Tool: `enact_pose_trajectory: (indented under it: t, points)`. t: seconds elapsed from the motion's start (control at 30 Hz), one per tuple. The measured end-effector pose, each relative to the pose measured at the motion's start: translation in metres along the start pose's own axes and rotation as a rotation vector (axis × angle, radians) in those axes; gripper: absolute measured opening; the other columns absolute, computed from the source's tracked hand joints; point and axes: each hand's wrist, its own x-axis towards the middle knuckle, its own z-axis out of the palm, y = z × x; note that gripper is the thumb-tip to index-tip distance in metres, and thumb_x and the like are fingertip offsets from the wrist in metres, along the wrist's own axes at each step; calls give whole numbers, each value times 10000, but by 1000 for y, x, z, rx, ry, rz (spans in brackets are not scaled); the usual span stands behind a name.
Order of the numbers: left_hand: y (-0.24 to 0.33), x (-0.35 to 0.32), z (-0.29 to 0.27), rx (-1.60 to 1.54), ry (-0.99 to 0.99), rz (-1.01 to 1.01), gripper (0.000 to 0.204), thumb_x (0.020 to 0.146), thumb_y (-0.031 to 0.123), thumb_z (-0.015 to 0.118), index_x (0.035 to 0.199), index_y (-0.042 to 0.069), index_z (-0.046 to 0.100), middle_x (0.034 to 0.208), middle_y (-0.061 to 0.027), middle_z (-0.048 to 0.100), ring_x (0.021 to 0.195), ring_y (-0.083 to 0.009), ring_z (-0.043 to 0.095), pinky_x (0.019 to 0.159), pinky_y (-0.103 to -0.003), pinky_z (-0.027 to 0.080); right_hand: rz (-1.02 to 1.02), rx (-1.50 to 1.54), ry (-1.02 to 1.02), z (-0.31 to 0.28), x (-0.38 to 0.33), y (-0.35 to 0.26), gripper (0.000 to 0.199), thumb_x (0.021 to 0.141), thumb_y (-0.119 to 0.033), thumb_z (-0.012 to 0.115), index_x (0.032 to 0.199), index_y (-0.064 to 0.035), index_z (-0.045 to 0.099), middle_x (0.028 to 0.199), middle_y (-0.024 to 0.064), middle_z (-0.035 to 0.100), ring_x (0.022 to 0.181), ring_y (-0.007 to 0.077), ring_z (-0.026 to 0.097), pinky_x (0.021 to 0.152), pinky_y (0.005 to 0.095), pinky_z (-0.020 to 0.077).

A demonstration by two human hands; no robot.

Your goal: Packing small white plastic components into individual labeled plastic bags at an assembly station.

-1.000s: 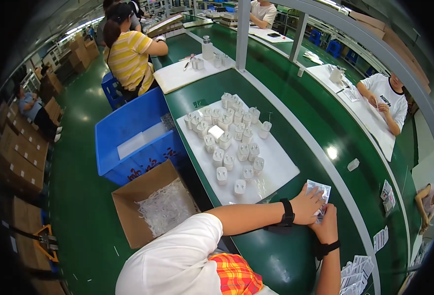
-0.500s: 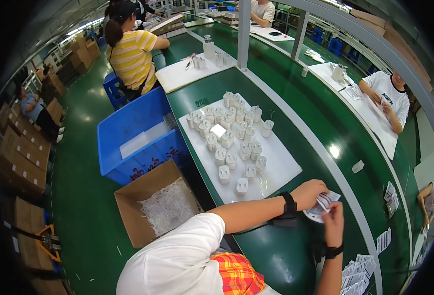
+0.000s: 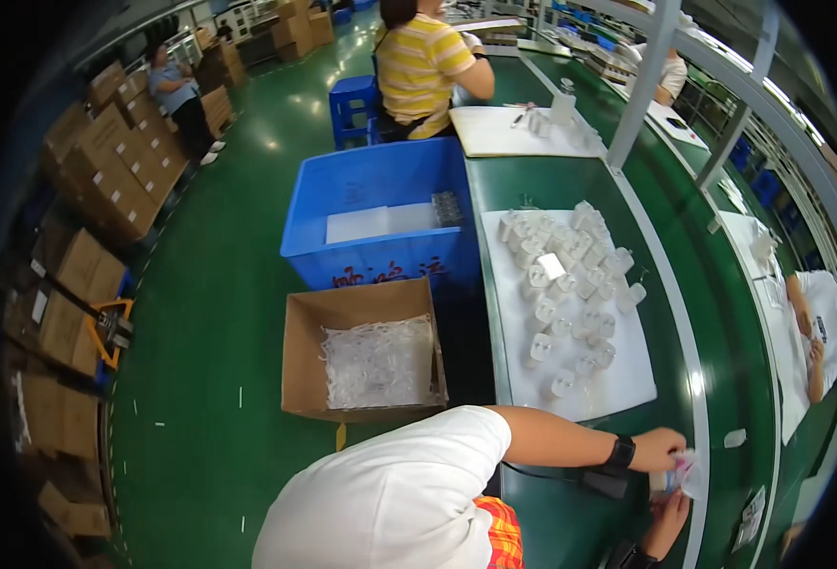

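Observation:
My left hand [image 3: 660, 449], with a black band on its wrist, closes on the upper edge of a small whitish packet with pinkish print [image 3: 672, 476]. My right hand [image 3: 668, 524] pinches the same packet from below, so it spans the two. Whether it is film or paper is blurred. Just under my left wrist lies a dark flat object [image 3: 605, 482] on the green bench. Several white plug chargers [image 3: 562, 382] stand, prongs up, on a white sheet [image 3: 627, 379] beyond my left forearm.
A cardboard box of clear plastic strips [image 3: 377, 365] and a blue bin [image 3: 380, 171] stand left of the bench [image 3: 551, 185]. A grey rail [image 3: 689, 365] runs along its right side. People sit at neighbouring benches, including one in a yellow striped shirt [image 3: 423, 71].
My view has swung left, so the bench and hands appear farther right. The packet's dark-printed face has given way to a whitish, pink-marked one. Both hands still hold it.

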Motion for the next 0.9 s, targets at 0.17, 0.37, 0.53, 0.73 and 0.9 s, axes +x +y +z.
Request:
enact_pose_trajectory:
  t: [0.17, 0.37, 0.53, 0.73, 0.9]
  points:
    - [21, 4, 8, -168, -77, -125, 275, 859, 213, 621, 836, -60, 602, 732, -189, 613, 634, -241, 574, 597, -365, 449, 25, -31, 143, -18, 11, 20, 367, 1014, -345, 491, 1155, -12, 554, 949, 43, 596, 663, 74, 505, 577, 179, 370]
    - [26, -5, 5, -283, -93, -30, 288, 921, 220, 583, 860, -61, 601, 743, -191, 623, 668, -258, 599, 623, -371, 469, -22, -55, 202, -17, 2, 24, 353, 946, -221, 581, 1202, 18, 540, 977, 85, 603, 757, 151, 536, 650, 301, 427]
    - [22, -1, 22, -247, -88, 10, 214, 888, 173, 610, 869, -40, 629, 749, -178, 631, 665, -286, 604, 646, -385, 463, -37, 227, 185, -72, 21, 66, 298, 1014, -318, 510, 1069, -32, 573, 837, -11, 569, 569, 27, 428, 503, 169, 328]
    - [-8, 11, 22, 49, -144, 32, 73, 785, 146, 676, 810, 82, 700, 741, -119, 653, 725, -304, 603, 721, -436, 420, -191, 98, 223, -58, 23, 64, 206, 997, -196, 535, 1049, -3, 584, 892, 50, 606, 721, 110, 557, 686, 235, 452]
    - [-24, -12, 9, 502, -366, 377, 60, 748, 180, 688, 763, 222, 727, 779, -5, 650, 959, -249, 546, 833, -437, 341, -657, -856, 3, -72, 0, 47, 152, 911, -74, 583, 1035, 7, 618, 976, 148, 636, 901, 278, 620, 922, 366, 456]
